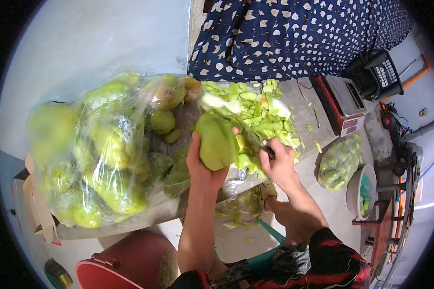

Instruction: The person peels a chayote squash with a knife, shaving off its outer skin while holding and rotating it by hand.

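Note:
My left hand (205, 166) is closed round a large green pomelo (217, 142) from below and holds it above the table. Its skin looks smooth and cut in facets. My right hand (280, 161) grips a knife (270, 152) by its dark handle, with the blade pointing toward the pomelo. Whether the blade touches the fruit I cannot tell. Behind both hands lies a heap of green peel strips (270, 123) with whitish pieces among them. Left of the fruit, a large clear plastic bag (106, 154) bulges with more green-yellow pomelos.
A red scale (340, 103) stands at the right on the table (164, 212). A filled plastic bag (341, 161) and a white bucket (361, 192) are to the right. Below left is a red bin (130, 260). Patterned dark blue cloth (294, 38) hangs behind the peels.

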A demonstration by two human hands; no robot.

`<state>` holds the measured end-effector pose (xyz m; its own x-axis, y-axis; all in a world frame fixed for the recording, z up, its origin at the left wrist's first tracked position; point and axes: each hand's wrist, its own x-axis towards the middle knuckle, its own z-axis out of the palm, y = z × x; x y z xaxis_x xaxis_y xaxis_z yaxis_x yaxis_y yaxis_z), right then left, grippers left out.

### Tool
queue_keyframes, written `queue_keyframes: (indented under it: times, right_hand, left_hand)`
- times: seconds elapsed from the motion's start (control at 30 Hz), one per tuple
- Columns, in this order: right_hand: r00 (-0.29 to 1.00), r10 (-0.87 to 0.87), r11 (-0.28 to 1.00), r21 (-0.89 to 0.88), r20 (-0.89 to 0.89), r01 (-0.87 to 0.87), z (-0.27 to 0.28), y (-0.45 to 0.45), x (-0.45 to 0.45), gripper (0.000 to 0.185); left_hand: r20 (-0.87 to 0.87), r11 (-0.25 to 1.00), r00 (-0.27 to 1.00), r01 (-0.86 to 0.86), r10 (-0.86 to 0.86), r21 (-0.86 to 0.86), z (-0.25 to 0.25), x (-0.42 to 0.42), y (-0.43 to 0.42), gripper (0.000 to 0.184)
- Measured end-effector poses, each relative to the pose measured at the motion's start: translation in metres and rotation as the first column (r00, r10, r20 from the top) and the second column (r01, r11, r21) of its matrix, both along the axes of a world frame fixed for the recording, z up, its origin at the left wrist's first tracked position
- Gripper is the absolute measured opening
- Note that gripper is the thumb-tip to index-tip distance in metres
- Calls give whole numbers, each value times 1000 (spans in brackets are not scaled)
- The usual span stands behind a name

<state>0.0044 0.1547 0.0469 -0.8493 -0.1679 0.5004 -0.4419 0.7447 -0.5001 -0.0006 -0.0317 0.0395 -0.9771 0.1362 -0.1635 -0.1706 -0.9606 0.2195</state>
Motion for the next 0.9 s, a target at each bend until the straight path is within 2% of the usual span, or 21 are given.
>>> queue_keyframes:
  times: [0.03, 0.07, 0.1, 0.13, 0.17, 0.23, 0.3, 0.43, 0.57, 0.63, 0.67, 0.7, 0.77, 0.83, 0.9]
  right_hand:
    - [1000, 3, 1000, -1, 3, -3, 0, 0, 0, 15]
    - [987, 104, 993, 62, -124, -97, 1, 0, 1, 20]
    - [948, 207, 975, 135, -243, -179, 4, -1, 1, 27]
    - [905, 281, 955, 182, -319, -232, 8, -5, 2, 28]
    - [858, 358, 929, 231, -368, -289, 10, -5, 3, 21]
    - [818, 422, 904, 252, -391, -346, 15, -10, 8, 16]
    - [811, 427, 900, 273, -401, -339, 14, -12, 9, 17]
    - [816, 413, 906, 268, -405, -326, 14, -14, 10, 20]
    - [823, 407, 909, 268, -397, -320, 4, -9, 7, 26]
    - [940, 203, 973, 163, -275, -162, -7, -5, 1, 31]
    - [955, 171, 979, 153, -241, -137, -9, 0, 1, 36]
    - [954, 173, 978, 154, -244, -139, -4, -1, 0, 36]
    - [903, 299, 952, 166, -308, -258, 10, -1, 3, 32]
    - [847, 383, 923, 195, -368, -332, 22, -7, 8, 23]
    - [829, 433, 901, 210, -354, -380, 31, -10, 14, 23]
  left_hand:
    - [107, 998, 992, -64, 61, 22, 2, 1, 1, 55]
    - [214, 991, 969, -130, 119, 36, 3, 1, 2, 53]
    - [217, 991, 969, -131, 121, 35, 0, 1, 1, 53]
    - [113, 995, 988, -104, 103, 5, -5, -1, 3, 53]
    - [8, 997, 997, -79, 79, -27, -10, -3, 4, 53]
    - [-40, 998, 998, -53, 52, -41, -14, -5, 4, 56]
    - [-66, 998, 998, 2, 2, 62, -15, -4, 6, 50]
    - [-22, 990, 999, -31, 35, 139, -17, -3, 12, 49]
    - [-89, 994, 996, 13, -4, 107, -15, 0, 10, 47]
    - [102, 971, 972, -200, 214, -131, -4, 3, 16, 53]
    - [147, 964, 970, -159, 193, -211, -5, 6, 14, 53]
    - [145, 964, 970, -162, 195, -210, -6, 5, 14, 53]
    - [36, 978, 986, -155, 161, -142, -8, 4, 17, 54]
    - [75, 984, 988, -127, 137, -122, -6, 4, 13, 55]
    - [11, 997, 999, -39, 39, -65, -7, 5, 9, 56]
